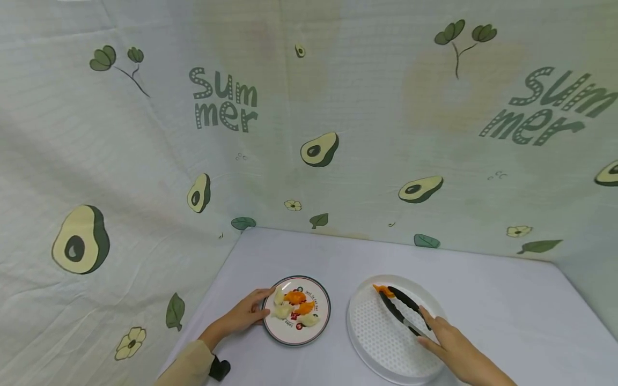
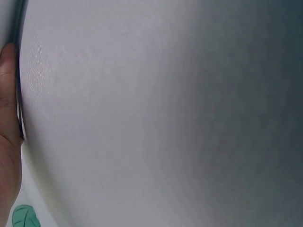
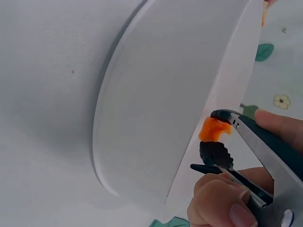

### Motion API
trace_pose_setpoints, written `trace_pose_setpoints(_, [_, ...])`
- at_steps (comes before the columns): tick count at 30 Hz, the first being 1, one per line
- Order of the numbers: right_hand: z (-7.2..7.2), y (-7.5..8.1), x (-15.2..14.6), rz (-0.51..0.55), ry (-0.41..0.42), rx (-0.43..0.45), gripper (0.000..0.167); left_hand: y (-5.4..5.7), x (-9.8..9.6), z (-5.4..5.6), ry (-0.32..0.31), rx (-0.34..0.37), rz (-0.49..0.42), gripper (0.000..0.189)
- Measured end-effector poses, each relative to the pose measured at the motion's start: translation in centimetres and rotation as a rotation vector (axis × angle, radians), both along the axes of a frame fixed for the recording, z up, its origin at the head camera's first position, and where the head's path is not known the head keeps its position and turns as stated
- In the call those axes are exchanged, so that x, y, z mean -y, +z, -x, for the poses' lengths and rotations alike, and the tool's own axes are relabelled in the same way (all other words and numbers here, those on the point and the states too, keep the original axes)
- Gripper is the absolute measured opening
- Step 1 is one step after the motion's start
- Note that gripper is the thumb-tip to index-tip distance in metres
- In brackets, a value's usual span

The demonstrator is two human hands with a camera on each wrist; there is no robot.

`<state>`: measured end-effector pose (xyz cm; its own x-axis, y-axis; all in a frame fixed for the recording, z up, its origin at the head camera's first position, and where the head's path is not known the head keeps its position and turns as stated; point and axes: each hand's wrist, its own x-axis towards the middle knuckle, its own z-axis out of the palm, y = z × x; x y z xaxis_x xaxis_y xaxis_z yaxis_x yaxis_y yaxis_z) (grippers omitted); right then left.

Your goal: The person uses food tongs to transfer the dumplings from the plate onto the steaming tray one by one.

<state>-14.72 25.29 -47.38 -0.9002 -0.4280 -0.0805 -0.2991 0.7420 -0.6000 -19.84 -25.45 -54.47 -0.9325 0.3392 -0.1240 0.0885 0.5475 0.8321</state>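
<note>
My left hand (image 1: pixel 246 312) holds the left edge of a small round plate (image 1: pixel 322 316), thumb at the rim. Several soft-looking pieces, some pale yellow (image 1: pixel 283 311) and some bright orange (image 1: pixel 295 298), lie on that plate. On the right, my right hand (image 1: pixel 449 346) grips black-and-metal tongs (image 1: pixel 393 309) over a round white tray (image 1: pixel 381 338) with a dotted, textured floor. An orange piece (image 3: pixel 211 129) sits between the tong tips, near the tray's far left side. The left wrist view shows mostly blurred white surface, with part of my left hand (image 2: pixel 7 118) at its edge.
A white cloth covers the table (image 1: pixel 338 252). Behind and to the left hangs a pale curtain (image 1: pixel 357 107) printed with avocados, leaves and "summer". The plate and tray stand side by side with a narrow gap. A black device (image 1: pixel 219 368) is at my left wrist.
</note>
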Motion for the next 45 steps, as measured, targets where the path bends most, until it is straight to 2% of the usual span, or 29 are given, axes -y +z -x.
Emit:
trace_pose_setpoints(10, [0.5, -0.8, -0.4, -0.036, -0.047, 0.022, 0.075, -0.3, 0.1, -0.1, -0.007, -0.006, -0.014, 0.062])
trace_pose_setpoints(21, [0.6, -0.8, -0.5, 0.004, -0.063, 0.106, 0.08, -0.3, 0.1, -0.1, -0.005, -0.002, -0.02, 0.062])
trace_pose_setpoints(26, [0.5, -0.7, -0.6, -0.004, -0.078, 0.093, 0.08, -0.3, 0.1, 0.0, -0.008, 0.003, -0.031, 0.061])
trace_pose_setpoints(34, [0.1, 0.2, -0.3, 0.02, -0.068, 0.043, 0.08, -0.4, 0.2, 0.0, -0.016, -0.009, -0.024, 0.061])
trace_pose_setpoints(40, [-0.4, 1.5, 0.8, 0.077, -0.055, 0.054, 0.079, -0.3, 0.1, 0.0, -0.007, -0.006, -0.029, 0.061])
trace_pose_setpoints(45, [-0.9, 2.3, 2.1, 0.122, 0.007, 0.05, 0.079, -0.3, 0.0, 0.0, -0.004, -0.001, -0.035, 0.062])
